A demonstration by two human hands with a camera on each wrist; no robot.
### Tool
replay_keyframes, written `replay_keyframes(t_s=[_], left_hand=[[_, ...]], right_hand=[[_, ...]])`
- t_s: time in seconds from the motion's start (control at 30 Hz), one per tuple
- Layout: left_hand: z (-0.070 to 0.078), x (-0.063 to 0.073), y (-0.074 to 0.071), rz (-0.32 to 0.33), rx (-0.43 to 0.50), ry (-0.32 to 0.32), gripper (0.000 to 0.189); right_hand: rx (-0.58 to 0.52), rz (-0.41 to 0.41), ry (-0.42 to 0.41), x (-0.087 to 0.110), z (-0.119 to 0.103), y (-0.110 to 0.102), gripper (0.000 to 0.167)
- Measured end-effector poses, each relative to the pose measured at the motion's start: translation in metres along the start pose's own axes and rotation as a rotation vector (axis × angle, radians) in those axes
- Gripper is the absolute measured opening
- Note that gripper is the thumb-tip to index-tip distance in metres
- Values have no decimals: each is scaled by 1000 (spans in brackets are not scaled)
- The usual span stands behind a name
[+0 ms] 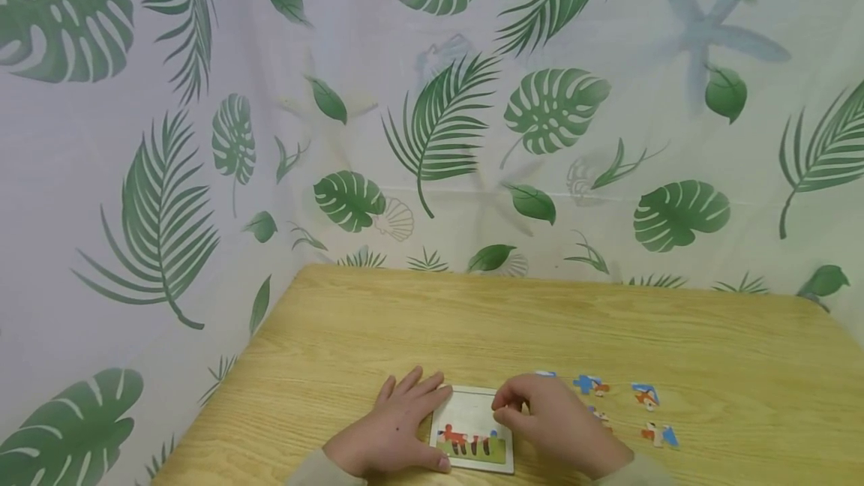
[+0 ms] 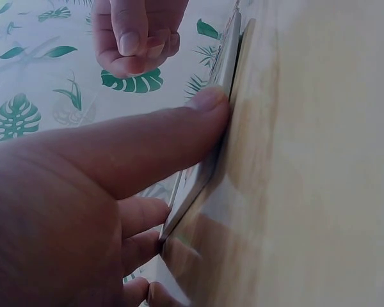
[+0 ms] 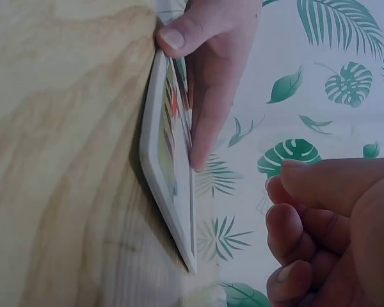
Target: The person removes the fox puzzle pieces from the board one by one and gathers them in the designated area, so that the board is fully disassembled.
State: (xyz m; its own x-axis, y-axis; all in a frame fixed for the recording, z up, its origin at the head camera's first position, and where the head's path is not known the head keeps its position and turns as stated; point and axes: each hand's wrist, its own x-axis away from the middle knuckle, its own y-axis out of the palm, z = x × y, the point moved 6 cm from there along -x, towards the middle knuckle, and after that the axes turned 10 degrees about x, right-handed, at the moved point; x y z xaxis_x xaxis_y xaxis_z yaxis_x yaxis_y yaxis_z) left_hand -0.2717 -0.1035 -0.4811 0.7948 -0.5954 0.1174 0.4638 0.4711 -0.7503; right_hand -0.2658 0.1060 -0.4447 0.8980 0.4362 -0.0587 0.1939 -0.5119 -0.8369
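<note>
A small puzzle board with a pale rim lies near the front of the table. Along its bottom part are joined pieces showing green ground, red and dark stripes; the upper part is bare. My left hand rests at the board's left side, its fingers spread on the upper left and its thumb along the lower edge. Over the right side of the board my right hand hovers with curled fingers, thumb and index tips close together. No piece shows plainly between those tips. In the right wrist view the right hand is apart from the board.
Loose jigsaw pieces lie right of the board, among them a blue and orange piece, a blue and red one and a pale and blue group. My right hand partly hides others. A leaf-patterned curtain borders the wooden table.
</note>
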Motion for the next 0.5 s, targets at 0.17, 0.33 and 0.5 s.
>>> replay_keyframes(t_s=[0.17, 0.33, 0.5], left_hand=[[-1, -1, 0, 1, -9, 3, 97], [-2, -1, 0, 1, -8, 3, 97], [-2, -1, 1, -2, -6, -3, 97]], right_hand=[[-11, -32, 3, -2, -7, 5, 4], [0, -49, 6, -3, -11, 12, 6], [-23, -91, 11, -7, -14, 22, 5]])
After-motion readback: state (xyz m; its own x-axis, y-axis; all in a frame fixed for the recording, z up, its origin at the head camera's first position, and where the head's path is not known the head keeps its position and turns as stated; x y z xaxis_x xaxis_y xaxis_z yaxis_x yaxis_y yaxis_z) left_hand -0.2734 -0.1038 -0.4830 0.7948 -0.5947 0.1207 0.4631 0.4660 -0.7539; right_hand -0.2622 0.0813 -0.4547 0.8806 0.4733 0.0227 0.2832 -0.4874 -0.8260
